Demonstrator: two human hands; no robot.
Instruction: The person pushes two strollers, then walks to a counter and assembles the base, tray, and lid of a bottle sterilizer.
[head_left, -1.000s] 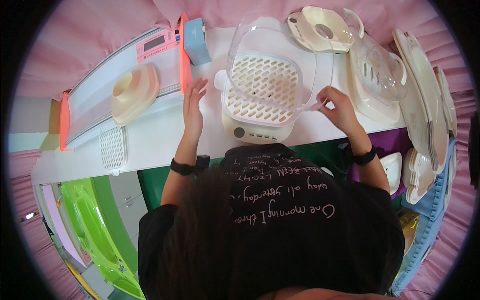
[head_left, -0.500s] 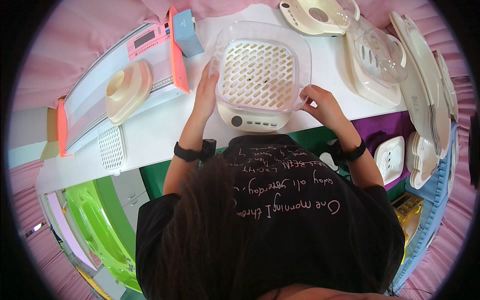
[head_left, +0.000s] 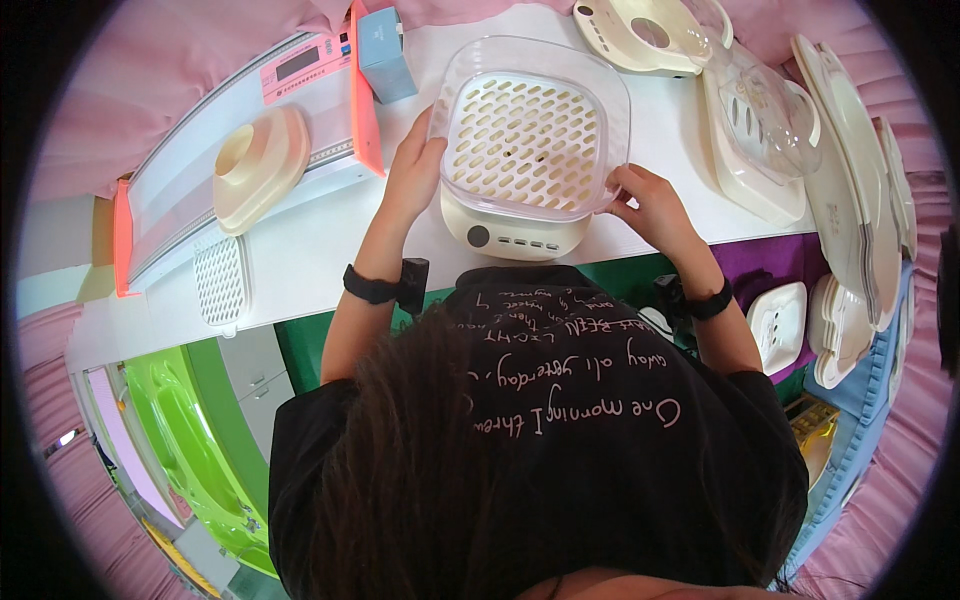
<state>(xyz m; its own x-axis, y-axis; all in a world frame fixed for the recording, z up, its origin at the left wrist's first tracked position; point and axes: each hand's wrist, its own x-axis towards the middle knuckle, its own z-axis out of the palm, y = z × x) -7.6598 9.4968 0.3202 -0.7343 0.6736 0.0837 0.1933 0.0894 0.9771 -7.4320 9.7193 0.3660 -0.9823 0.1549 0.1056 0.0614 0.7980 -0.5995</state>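
A clear plastic steamer basket (head_left: 616, 130) with rounded corners stands in front of me, over a cream appliance base (head_left: 515, 236) that has a dark round knob and a row of small buttons. Inside the basket lies a white slotted tray (head_left: 522, 143). My left hand (head_left: 414, 168) is pressed along the basket's left wall, its thumb on the near side and the other fingers partly hidden. At the near right corner, my right hand (head_left: 648, 203) pinches the rim between thumb and curled fingers. Whether the basket rests fully on the base cannot be seen.
On the left, a peach-edged measuring board (head_left: 368, 110) carries a cream lid-like part (head_left: 262, 172). A blue box (head_left: 387, 65) and a white slotted rack (head_left: 221, 282) are beside it. To the right sit a cream base (head_left: 640, 35), a clear-domed appliance (head_left: 765, 125) and stacked cream panels (head_left: 850, 180).
The whole picture has shifted slightly to the right. Both hands keep the same hold on the basket, which shows little movement against the base.
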